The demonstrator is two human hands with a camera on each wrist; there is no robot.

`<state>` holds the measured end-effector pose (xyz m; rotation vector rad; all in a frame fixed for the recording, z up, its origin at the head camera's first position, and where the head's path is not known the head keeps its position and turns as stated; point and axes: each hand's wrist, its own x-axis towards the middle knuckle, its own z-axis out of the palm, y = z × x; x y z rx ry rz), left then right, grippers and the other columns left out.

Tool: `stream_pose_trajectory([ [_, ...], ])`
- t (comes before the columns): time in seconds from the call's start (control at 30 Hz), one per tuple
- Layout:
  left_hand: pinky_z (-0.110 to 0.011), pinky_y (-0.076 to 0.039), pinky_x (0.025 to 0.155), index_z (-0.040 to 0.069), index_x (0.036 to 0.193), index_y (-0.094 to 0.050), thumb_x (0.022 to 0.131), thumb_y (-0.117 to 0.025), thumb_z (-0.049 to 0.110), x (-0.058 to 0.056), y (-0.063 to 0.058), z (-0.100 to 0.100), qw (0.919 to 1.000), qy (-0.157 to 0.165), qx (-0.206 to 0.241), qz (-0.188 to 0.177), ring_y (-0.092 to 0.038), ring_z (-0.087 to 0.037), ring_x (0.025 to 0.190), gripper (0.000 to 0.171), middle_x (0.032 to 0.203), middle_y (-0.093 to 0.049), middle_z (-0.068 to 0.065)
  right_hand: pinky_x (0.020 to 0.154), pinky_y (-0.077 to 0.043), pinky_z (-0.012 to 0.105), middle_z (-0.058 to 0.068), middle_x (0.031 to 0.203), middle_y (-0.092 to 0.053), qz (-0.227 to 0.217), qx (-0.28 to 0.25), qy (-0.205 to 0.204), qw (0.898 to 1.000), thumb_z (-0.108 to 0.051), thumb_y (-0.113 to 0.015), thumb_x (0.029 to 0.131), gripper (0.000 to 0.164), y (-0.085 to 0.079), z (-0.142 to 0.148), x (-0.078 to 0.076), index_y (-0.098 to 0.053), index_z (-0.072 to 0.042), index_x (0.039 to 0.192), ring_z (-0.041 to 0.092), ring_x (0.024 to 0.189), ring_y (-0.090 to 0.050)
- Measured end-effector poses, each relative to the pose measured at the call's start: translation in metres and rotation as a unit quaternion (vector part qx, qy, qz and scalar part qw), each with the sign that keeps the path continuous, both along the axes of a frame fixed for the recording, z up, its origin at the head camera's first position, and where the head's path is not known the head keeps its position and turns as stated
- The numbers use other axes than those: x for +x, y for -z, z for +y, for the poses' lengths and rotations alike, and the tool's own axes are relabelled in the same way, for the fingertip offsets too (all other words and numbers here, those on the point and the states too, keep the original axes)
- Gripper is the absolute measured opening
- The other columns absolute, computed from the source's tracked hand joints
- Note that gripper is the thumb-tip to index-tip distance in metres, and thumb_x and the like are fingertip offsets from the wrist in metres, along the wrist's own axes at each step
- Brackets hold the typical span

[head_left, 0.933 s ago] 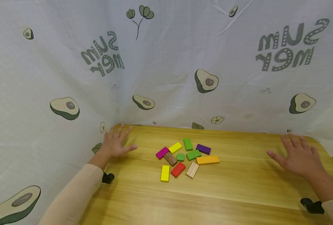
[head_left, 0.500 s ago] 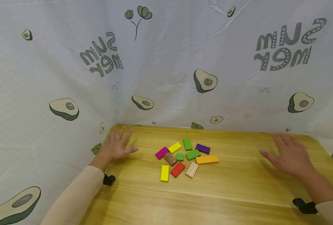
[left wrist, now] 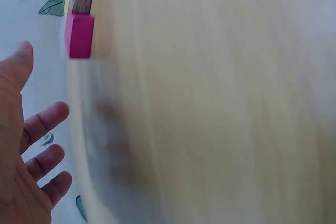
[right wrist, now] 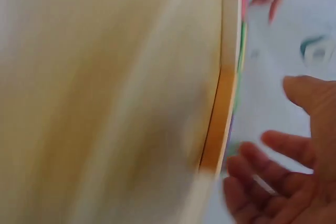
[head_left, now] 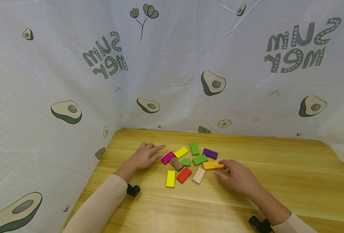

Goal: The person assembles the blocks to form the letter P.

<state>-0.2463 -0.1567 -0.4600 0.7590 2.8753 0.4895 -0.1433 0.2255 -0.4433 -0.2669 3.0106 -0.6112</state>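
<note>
My left hand (head_left: 144, 156) hovers over the wooden table just left of the magenta block (head_left: 167, 158), its fingers loosely spread and holding nothing. In the left wrist view a gap separates that hand (left wrist: 26, 145) from the magenta block (left wrist: 81, 36). My right hand (head_left: 238, 177) is at the right end of the orange block (head_left: 212, 166), and its fingers hide that end in the head view. Its fingers are slightly bent in the right wrist view, apart from the orange block (right wrist: 219, 121). Nearby lie a plain striped wood block (head_left: 199, 176) and a purple block (head_left: 210, 153).
The loose group also has a red block (head_left: 184, 175), a brown block (head_left: 176, 164), yellow blocks (head_left: 170, 179) and green blocks (head_left: 199, 160). A printed white curtain (head_left: 172, 64) hangs behind and left of the table (head_left: 172, 210).
Both hands have come inward from the table's sides toward the blocks. The right hand has travelled far left to the orange block; the left has moved right, near the magenta one. The blocks lie unchanged.
</note>
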Motion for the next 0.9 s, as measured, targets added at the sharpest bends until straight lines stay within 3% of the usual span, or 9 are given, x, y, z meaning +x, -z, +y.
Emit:
stream_pose_trajectory([
  [0.13, -0.038, -0.044, 0.089, 0.035, 0.152, -0.050, 0.108, -0.050, 0.036, -0.003, 0.009, 0.014, 0.9996, 0.026, -0.001, 0.008, -0.046, -0.023, 0.103, 0.044, 0.124, -0.066, -0.006, 0.068, -0.053, 0.036, -0.002, 0.091, -0.064, -0.063, -0.010, -0.011, 0.998, -0.056, -0.074, 0.088, 0.063, 0.007, -0.032, 0.002, -0.066, -0.009, 0.128, 0.013, 0.079, -0.057],
  [0.3, -0.030, -0.034, 0.077, 0.032, 0.139, -0.065, 0.105, -0.057, 0.029, -0.003, 0.013, 0.021, 0.9980, 0.045, -0.011, 0.042, -0.040, -0.017, 0.085, 0.035, 0.101, -0.066, 0.000, 0.061, -0.046, 0.032, -0.003, 0.084, -0.060, -0.062, 0.005, -0.005, 0.998, -0.061, -0.077, 0.083, 0.072, 0.015, -0.052, 0.000, -0.064, -0.006, 0.128, 0.012, 0.074, -0.053],
  [0.43, -0.029, -0.033, 0.072, 0.031, 0.132, -0.071, 0.103, -0.060, 0.035, -0.001, 0.015, 0.023, 0.9964, 0.033, -0.022, 0.075, -0.039, -0.016, 0.082, 0.031, 0.094, -0.064, 0.002, 0.061, -0.046, 0.031, -0.002, 0.084, -0.059, -0.054, 0.015, 0.000, 0.998, -0.061, -0.080, 0.079, 0.075, 0.021, -0.059, 0.000, -0.065, -0.007, 0.128, 0.013, 0.073, -0.052],
  [0.63, -0.028, -0.035, 0.070, 0.026, 0.124, -0.076, 0.098, -0.066, 0.045, 0.005, 0.016, 0.027, 0.9955, -0.002, -0.005, 0.095, -0.041, -0.016, 0.080, 0.034, 0.093, -0.069, 0.001, 0.056, -0.040, 0.026, -0.005, 0.076, -0.056, -0.067, -0.009, -0.025, 0.997, -0.051, -0.085, 0.075, 0.053, 0.016, -0.064, -0.006, -0.066, -0.013, 0.106, 0.011, 0.066, -0.050],
  [0.77, -0.027, -0.034, 0.070, 0.022, 0.122, -0.076, 0.096, -0.069, 0.046, 0.011, 0.016, 0.033, 0.9966, -0.019, 0.027, 0.076, -0.041, -0.015, 0.077, 0.036, 0.093, -0.073, -0.001, 0.055, -0.041, 0.024, -0.004, 0.075, -0.059, -0.049, -0.039, -0.074, 0.995, -0.047, -0.086, 0.074, 0.047, -0.002, -0.070, -0.023, -0.066, -0.012, 0.099, 0.010, 0.064, -0.050],
  [0.9, -0.025, -0.033, 0.067, 0.021, 0.120, -0.077, 0.095, -0.070, 0.046, 0.015, 0.020, 0.039, 0.9961, -0.032, 0.064, 0.052, -0.041, -0.014, 0.075, 0.036, 0.087, -0.071, 0.001, 0.063, -0.050, 0.028, 0.003, 0.091, -0.068, -0.014, -0.050, -0.079, 0.996, -0.049, -0.083, 0.081, 0.055, -0.018, -0.090, -0.057, -0.068, -0.007, 0.113, 0.013, 0.073, -0.057],
])
